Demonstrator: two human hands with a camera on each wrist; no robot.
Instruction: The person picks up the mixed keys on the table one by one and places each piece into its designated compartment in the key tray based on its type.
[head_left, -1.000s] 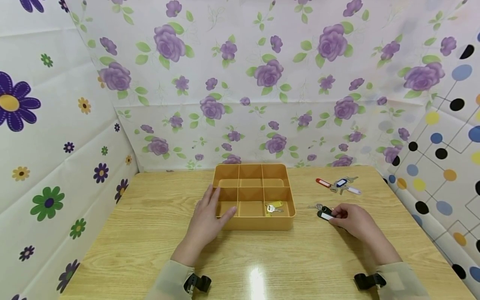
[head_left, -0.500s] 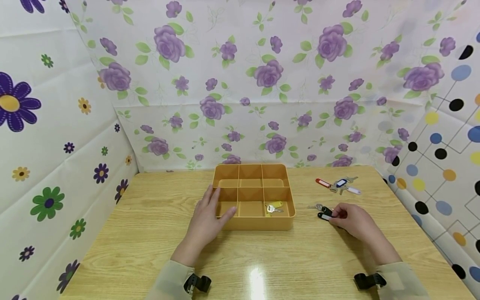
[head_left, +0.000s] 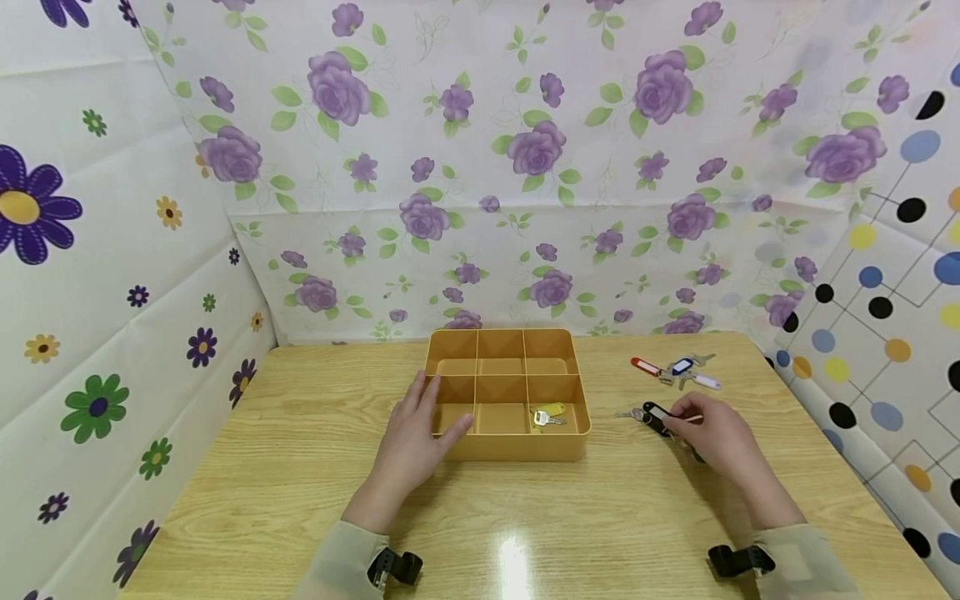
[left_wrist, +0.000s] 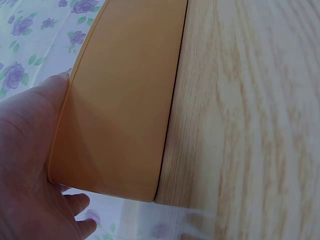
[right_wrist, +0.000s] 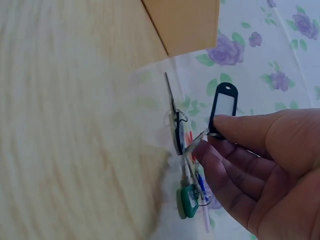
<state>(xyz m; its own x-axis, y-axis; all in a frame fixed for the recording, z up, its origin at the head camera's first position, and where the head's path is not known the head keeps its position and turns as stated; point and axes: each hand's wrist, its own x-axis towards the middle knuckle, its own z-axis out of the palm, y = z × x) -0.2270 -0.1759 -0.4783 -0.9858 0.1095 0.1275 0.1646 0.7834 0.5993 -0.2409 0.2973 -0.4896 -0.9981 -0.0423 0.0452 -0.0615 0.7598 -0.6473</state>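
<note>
My right hand (head_left: 716, 435) pinches a black key tag (right_wrist: 224, 106) with a white label, between thumb and fingers, just above the table. A key hangs by its ring, partly hidden by the fingers. Below lie another black-tagged key (right_wrist: 178, 131) and a green key tag (right_wrist: 189, 202). My left hand (head_left: 411, 442) rests at the front left corner of an orange six-compartment box (head_left: 510, 447), its thumb over the front rim and fingers along the left side. In the box's front right compartment lies a key (head_left: 550, 417) with a yellow tag (head_left: 555, 408).
Behind my right hand, keys with a red tag (head_left: 646, 366), a blue tag (head_left: 682, 366) and a white tag (head_left: 707, 381) lie on the wooden table (head_left: 300, 467). Flowered cloth (head_left: 487, 167) stands behind the table, with patterned cloth at both sides.
My right hand has lifted slightly, raising the black key tag off the table and uncovering the green tag beneath. My left hand and the box have stayed put.
</note>
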